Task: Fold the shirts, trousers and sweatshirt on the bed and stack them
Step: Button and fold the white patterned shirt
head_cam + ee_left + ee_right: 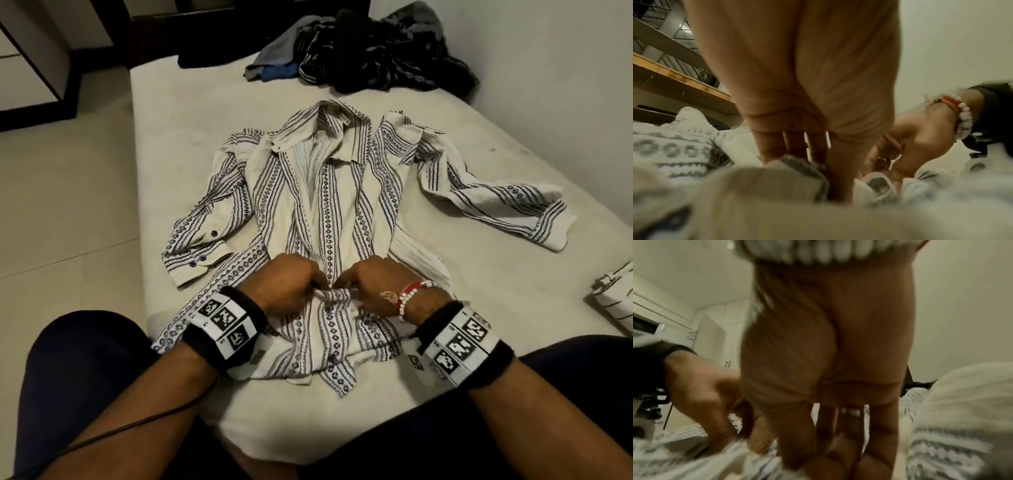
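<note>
A cream shirt with dark patterned stripes (329, 205) lies face up on the bed, collar far, sleeves spread to both sides. My left hand (291, 284) and my right hand (373, 281) meet at its front placket near the hem, each pinching the bunched cloth there. In the left wrist view the left hand (797, 146) has fingers curled into the striped shirt (672, 151), with the right hand (906, 146) beside it. The right wrist view shows the right hand (824, 426) curled down onto the shirt (945, 451).
A heap of dark, grey and blue clothes (370, 58) lies at the bed's far end. A folded white garment (616, 301) sits at the right edge. The mattress (161, 144) ends at tiled floor (61, 192) on the left; a wall runs along the right.
</note>
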